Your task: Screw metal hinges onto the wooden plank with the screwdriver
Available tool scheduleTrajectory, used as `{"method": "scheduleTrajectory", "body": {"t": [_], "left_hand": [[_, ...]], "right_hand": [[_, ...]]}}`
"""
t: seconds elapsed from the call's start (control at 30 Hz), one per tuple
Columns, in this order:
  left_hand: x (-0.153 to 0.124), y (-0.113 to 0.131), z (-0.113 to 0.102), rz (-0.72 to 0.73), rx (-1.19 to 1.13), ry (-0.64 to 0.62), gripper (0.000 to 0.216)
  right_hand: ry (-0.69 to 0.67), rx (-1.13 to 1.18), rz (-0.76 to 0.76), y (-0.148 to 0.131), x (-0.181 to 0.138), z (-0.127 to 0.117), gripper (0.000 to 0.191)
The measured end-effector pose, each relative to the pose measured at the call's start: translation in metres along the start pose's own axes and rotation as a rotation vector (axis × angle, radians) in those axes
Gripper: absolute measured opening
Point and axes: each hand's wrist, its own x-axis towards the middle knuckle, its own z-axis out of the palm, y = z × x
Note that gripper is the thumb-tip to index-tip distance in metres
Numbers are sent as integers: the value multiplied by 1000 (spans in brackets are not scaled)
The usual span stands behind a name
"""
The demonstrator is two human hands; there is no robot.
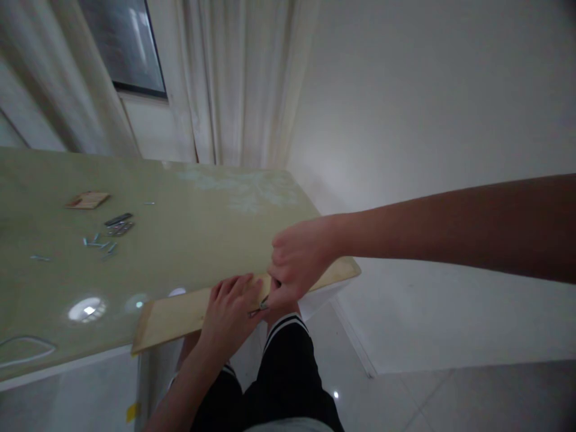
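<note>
A long pale wooden board (pixel 175 321) lies along the near edge of the glossy green table (pixel 180 228), its right end jutting past the table corner. My left hand (pixel 231 309) rests flat on the board, fingers stretched out, pressing it down. My right hand (pixel 299 261) is closed in a pinch around a small thin metal piece (pixel 260 308), whose tip touches the board beside my left fingers.
Several small screws (pixel 99 244), dark metal brackets (pixel 119 223) and a small wooden block (pixel 87 200) lie at the table's left. Curtains and a window stand behind the table. My legs in black shorts are below the board; tiled floor spreads right.
</note>
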Motion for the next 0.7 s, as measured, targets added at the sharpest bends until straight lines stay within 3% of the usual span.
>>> {"method": "scheduleTrajectory", "body": {"t": [0.07,0.13,0.2,0.27,0.4,0.47,0.5,0.57,0.63,0.7], "left_hand": [[0,1,-1,3,-4,1,47],[0,1,-2,5,-15,1,47],[1,2,-3,6,-24,2,50],[1,3,-4,6,-31,4,50],[1,3,-3,4,-53,24,40],[0,3,-2,8,-59,31,40],[0,3,-2,11,-60,30,41],[0,3,-2,11,-55,25,42],[1,4,-3,5,-50,16,44],[2,5,-5,1,-52,10,44]], "right_hand": [[-12,149,225,2,8,-2,25],[-89,399,565,4,16,-1,38],[-171,562,754,6,18,0,48],[-140,488,663,5,14,0,47],[-40,108,47,-1,4,0,22],[-38,94,-41,-3,4,2,21],[-24,151,44,-4,5,4,19],[-20,388,396,-4,9,8,12],[-58,663,734,-4,11,12,19],[-75,755,852,-6,10,13,26]]}}
